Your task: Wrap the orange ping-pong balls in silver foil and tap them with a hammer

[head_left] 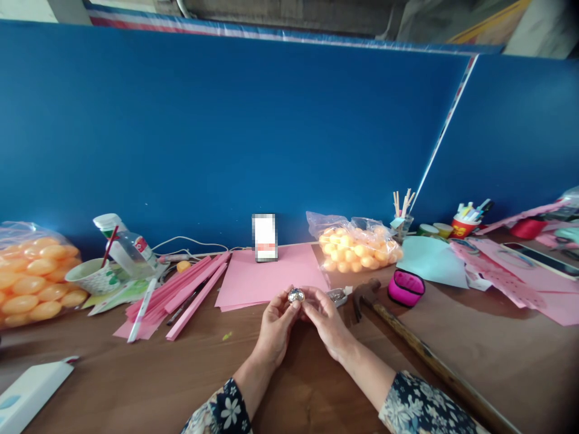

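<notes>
A small shiny silver ball (pixel 295 295) is held up between the fingertips of both hands, above the near edge of the pink paper sheets (pixel 271 274). My left hand (pixel 277 322) closes on it from the left, thumb and fingers pinched. From the right, the thumb and fingers of my right hand (pixel 328 319) also grip it. Whether the ball has an opening or a seam is too small to tell. Just behind my right hand lies a small clear packet (pixel 338 296), partly covered by the fingers.
A claw hammer (pixel 407 334) lies to the right, beside a magenta fabric band (pixel 406 288). Bags of orange balls (pixel 357 248) stand at the back and far left. Pink paper strips (pixel 181 289), a cup (pixel 93 276) and a bottle (pixel 136 250) are left. A phone (pixel 265 238) stands behind.
</notes>
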Available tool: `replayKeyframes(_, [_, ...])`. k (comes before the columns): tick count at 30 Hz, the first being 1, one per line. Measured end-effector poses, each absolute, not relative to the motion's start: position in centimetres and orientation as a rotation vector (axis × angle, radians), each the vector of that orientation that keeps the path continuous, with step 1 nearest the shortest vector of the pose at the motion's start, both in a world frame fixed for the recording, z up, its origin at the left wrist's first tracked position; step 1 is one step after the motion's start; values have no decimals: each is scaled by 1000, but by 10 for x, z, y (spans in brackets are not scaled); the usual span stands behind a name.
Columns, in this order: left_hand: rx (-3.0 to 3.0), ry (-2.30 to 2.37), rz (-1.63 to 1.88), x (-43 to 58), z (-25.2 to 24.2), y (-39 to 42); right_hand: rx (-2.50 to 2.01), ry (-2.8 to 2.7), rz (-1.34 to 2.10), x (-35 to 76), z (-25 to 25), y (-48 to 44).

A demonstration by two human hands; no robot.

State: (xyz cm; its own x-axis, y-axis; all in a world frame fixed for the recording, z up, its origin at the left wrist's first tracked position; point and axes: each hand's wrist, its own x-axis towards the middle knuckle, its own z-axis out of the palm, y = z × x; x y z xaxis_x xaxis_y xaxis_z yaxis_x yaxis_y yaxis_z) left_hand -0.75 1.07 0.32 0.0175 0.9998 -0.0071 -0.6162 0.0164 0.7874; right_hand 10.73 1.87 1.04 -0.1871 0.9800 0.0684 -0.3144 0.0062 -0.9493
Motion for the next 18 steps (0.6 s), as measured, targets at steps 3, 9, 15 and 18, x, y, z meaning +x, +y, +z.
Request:
replayKeyframes(3, [692,697,1424,-8,3,11,-856,-1117,1453,108,12,19])
replayKeyframes(9, [668,674,1397,-6,7,11,-866,-1155,1415,109,10,20])
replayKeyframes(15, [645,670,1401,-5,8,10,-874,-1189,1380,108,9,20])
replayKeyframes(18, [620,669,1394,-5,7,10,-883,-1207,1381,108,9,20])
